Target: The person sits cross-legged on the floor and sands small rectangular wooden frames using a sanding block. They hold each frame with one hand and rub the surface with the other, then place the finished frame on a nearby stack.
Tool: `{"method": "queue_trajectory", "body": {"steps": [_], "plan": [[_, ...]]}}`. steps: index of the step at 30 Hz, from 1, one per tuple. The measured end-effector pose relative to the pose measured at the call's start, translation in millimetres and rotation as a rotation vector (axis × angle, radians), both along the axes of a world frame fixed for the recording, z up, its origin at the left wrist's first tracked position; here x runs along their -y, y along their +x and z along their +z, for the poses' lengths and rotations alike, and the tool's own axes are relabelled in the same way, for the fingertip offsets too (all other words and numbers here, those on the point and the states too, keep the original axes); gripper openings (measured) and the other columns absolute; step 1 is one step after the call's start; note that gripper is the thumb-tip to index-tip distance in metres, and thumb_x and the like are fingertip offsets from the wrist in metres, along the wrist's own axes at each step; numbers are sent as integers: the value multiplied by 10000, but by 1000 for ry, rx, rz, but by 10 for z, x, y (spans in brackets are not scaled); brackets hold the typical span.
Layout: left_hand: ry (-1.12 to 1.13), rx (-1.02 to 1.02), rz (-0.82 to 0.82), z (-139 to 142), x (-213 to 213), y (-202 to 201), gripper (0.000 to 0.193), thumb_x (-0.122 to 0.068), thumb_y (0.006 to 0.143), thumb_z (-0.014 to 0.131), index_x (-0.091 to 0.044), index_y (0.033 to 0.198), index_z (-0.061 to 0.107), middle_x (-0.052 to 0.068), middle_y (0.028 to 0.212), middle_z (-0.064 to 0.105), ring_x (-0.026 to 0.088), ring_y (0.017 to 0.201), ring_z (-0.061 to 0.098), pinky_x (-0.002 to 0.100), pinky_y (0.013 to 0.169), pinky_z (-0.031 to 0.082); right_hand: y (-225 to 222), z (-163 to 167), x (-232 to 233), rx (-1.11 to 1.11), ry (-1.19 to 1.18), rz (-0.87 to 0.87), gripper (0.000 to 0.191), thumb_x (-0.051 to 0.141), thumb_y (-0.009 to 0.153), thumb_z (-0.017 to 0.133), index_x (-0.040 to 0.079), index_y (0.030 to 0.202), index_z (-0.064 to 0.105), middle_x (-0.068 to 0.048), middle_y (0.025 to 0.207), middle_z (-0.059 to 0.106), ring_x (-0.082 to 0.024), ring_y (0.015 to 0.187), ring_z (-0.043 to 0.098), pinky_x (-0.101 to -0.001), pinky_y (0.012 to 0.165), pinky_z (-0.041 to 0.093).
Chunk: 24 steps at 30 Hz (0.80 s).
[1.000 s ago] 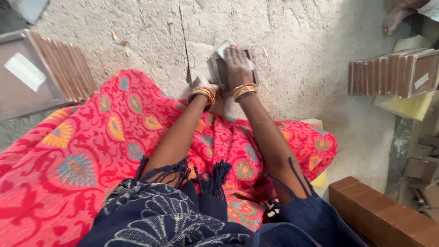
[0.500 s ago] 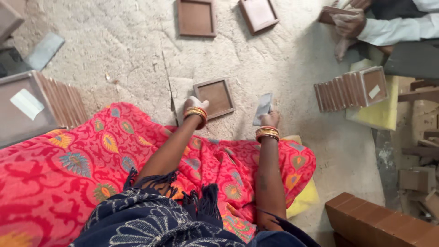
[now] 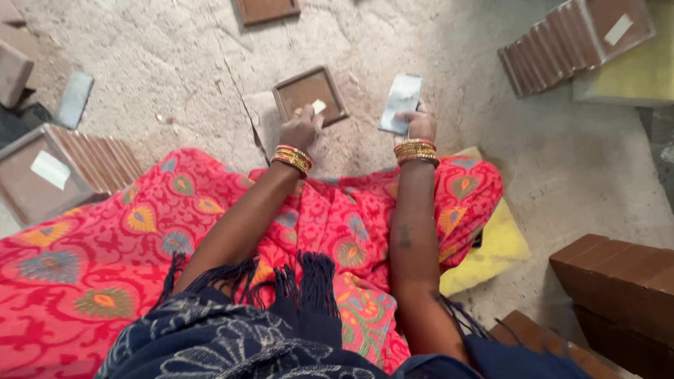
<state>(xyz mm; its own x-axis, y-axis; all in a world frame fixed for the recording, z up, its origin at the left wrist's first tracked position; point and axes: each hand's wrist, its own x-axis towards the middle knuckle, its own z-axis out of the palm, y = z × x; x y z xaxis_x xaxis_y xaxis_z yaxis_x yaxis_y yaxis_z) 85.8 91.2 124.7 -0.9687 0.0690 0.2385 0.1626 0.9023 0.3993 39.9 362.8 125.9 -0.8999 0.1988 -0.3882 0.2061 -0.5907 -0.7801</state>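
I sit on the floor in red patterned cloth point(image 3: 210, 231). A brown square tray point(image 3: 309, 95) lies flat on the dusty ground just ahead of my knees. My left hand point(image 3: 300, 128) rests at its near edge, pinching a small pale piece point(image 3: 318, 107) against it. To the right, my right hand point(image 3: 418, 123) grips a flat grey rectangular plate point(image 3: 401, 102), held slightly above the ground beside the tray. Gold bangles ring both wrists.
A row of brown trays on edge point(image 3: 63, 172) stands at my left, another row point(image 3: 576, 38) at the upper right on a yellow mat. One more tray point(image 3: 267, 10) lies farther ahead. Brown blocks point(image 3: 618, 281) sit at the lower right, a grey slab point(image 3: 74, 98) at the left.
Both hands were together on the tray a second ago. The right hand has since drawn apart to the right with the grey plate, and the left hand stays at the tray with a pale piece.
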Motion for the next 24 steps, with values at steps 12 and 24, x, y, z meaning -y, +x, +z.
{"method": "queue_trajectory", "body": {"steps": [12,24], "plan": [[-216,123,-165,-253,376,335,720,-424,748,856,-174,1388,643,74,1434,530,347,1396,462,452,1159,446,282,-248,780,26,1205,326,719,-146,868,370,135,1519,490,-69,1507,603,-438,738,620,-497,634,569],[-190,620,-205,-338,459,-151,1772,-788,308,893,-61,1640,-21,148,1722,-73,410,1578,-16,562,1262,84,1160,-443,1169,-422,1802,754,660,23,928,505,-2,1560,320,-234,1610,362,-363,1513,334,-495,1253,260]]}}
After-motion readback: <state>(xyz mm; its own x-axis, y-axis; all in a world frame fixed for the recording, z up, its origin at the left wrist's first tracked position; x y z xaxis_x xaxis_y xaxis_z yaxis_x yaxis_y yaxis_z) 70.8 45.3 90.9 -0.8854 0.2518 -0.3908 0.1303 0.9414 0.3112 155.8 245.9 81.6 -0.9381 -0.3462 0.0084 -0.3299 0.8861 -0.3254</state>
